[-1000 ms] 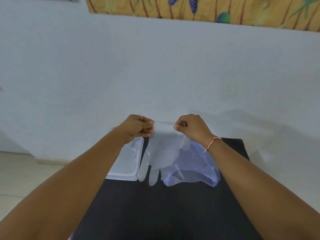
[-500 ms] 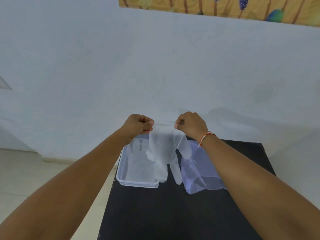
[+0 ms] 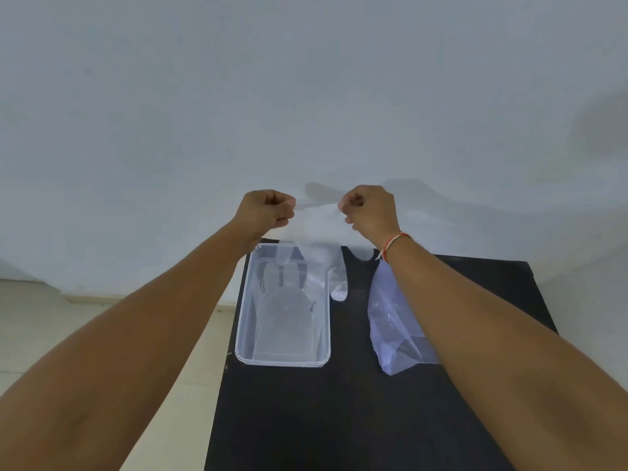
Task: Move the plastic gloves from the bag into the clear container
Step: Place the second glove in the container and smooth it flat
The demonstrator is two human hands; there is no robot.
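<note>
Both fists are pinching one thin plastic glove [image 3: 317, 253] by its cuff, left hand [image 3: 266, 209] on one corner, right hand [image 3: 370, 210] on the other, so it's stretched between them and dangling fingers-down. Below the left hand sits the clear container [image 3: 242, 338] on a black table [image 3: 339, 419], and the glove's fingertips hang over the container's far end, one drooping just past its right rim. You can make out another glove lying flat in there, I think. Under the right forearm is the plastic bag [image 3: 390, 321], partly hidden by the arm. Red thread bracelet [image 3: 394, 241] on that wrist. Plain white wall [image 3: 306, 96] behind everything.
</note>
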